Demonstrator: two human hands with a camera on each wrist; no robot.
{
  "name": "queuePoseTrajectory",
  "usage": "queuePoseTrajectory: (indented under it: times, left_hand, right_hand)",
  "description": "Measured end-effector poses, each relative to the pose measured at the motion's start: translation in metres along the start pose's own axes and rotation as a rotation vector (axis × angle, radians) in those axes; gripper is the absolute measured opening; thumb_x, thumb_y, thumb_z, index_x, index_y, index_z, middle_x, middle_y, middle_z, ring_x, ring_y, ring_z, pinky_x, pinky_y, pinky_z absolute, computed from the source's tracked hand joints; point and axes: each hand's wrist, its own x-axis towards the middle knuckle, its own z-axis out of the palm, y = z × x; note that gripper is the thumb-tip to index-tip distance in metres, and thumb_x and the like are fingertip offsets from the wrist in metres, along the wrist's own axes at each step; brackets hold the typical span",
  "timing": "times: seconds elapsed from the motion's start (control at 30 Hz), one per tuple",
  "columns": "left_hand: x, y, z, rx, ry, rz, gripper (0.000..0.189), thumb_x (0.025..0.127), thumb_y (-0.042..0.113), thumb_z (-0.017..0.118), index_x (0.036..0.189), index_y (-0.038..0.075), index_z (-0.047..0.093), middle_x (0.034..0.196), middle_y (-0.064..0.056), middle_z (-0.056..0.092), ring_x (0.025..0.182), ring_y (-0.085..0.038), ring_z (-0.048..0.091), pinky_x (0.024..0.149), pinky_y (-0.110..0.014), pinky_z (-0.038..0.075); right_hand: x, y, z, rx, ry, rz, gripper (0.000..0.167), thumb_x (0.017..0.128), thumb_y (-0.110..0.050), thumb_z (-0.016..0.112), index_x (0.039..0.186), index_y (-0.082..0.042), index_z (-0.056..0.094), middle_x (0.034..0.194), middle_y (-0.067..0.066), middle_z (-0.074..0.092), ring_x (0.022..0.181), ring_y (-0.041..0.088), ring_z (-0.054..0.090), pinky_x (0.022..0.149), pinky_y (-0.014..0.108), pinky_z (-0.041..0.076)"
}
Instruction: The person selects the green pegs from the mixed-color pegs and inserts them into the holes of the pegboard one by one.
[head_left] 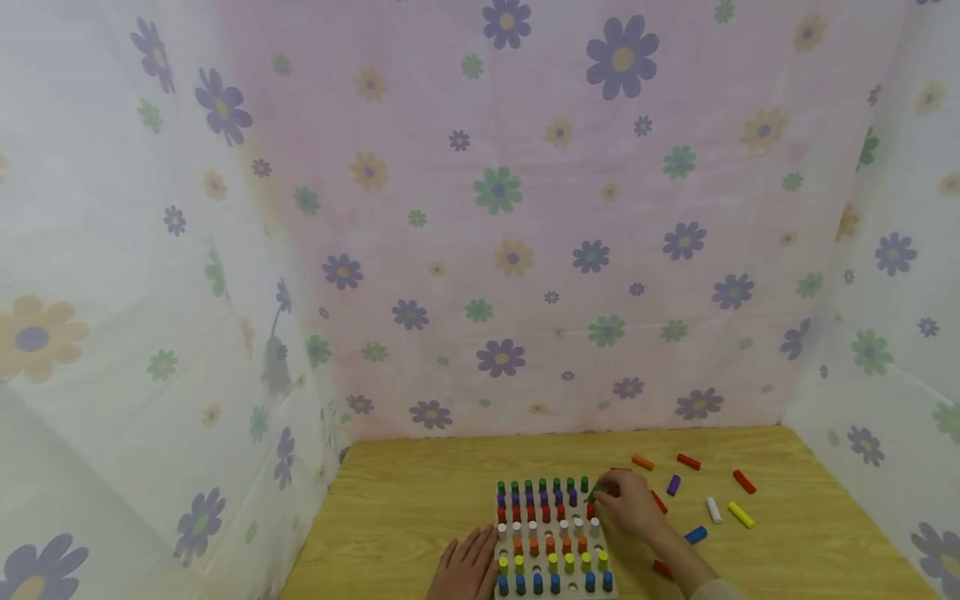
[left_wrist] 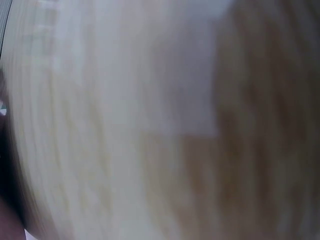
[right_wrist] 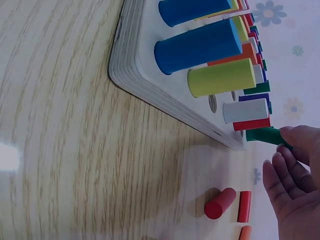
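A wooden pegboard (right_wrist: 172, 87) stands on the table, with rows of green, purple, red, white, orange, yellow and blue pegs running from back to front. At its back right corner my right hand (head_left: 632, 505) pinches a green peg (right_wrist: 262, 135) between thumb and fingers. The peg leans and its lower end is close to the board; I cannot tell if it sits in a hole. My left hand (head_left: 467, 567) lies flat by the board's left edge, fingers extended. Bare holes (right_wrist: 213, 103) show among the pegs. The left wrist view is mostly blurred tabletop.
Loose pegs lie on the wood-grain table (head_left: 405, 483) right of the board: a white peg (head_left: 713, 510), a yellow peg (head_left: 741, 515), a blue peg (head_left: 696, 535), a purple peg (head_left: 673, 484), an orange peg (head_left: 642, 461) and several red ones (head_left: 744, 481). Flowered sheets (head_left: 555, 208) enclose the table.
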Motion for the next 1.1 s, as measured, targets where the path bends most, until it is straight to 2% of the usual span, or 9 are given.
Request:
queuePoseTrajectory:
  times: [0.47,0.7,1.1]
  left_hand:
    - [-0.002,0.001,0.0,-0.01,0.013,0.023,0.069,0.108,0.062,0.015,0.155,0.025,0.048,0.156,0.008,0.049,0.143,-0.02,0.046,0.115,-0.055,0.037]
    - [-0.004,0.001,0.002,-0.023,0.027,0.023,0.068,0.108,0.062,0.015,0.155,0.025,0.049,0.155,0.008,0.05,0.142,-0.02,0.047,0.114,-0.056,0.037]
    - [-0.001,0.001,-0.001,0.017,0.012,0.011,0.07,0.108,0.061,0.012,0.156,0.025,0.047,0.157,0.008,0.048,0.144,-0.019,0.045,0.116,-0.053,0.035]
  right_hand:
    - [0.003,0.004,0.008,-0.023,-0.03,0.106,0.007,0.089,0.0,0.076,0.095,-0.003,0.075,0.081,-0.001,0.068,0.074,0.012,0.061,0.064,0.027,0.054]
    - [0.003,0.003,0.009,-0.018,-0.048,0.097,0.007,0.089,-0.002,0.078,0.095,-0.002,0.075,0.082,-0.001,0.069,0.074,0.012,0.062,0.064,0.028,0.055]
    - [0.009,-0.004,0.013,-0.027,-0.019,0.164,0.009,0.086,-0.004,0.081,0.093,-0.003,0.076,0.083,-0.001,0.07,0.075,0.014,0.064,0.067,0.036,0.058]
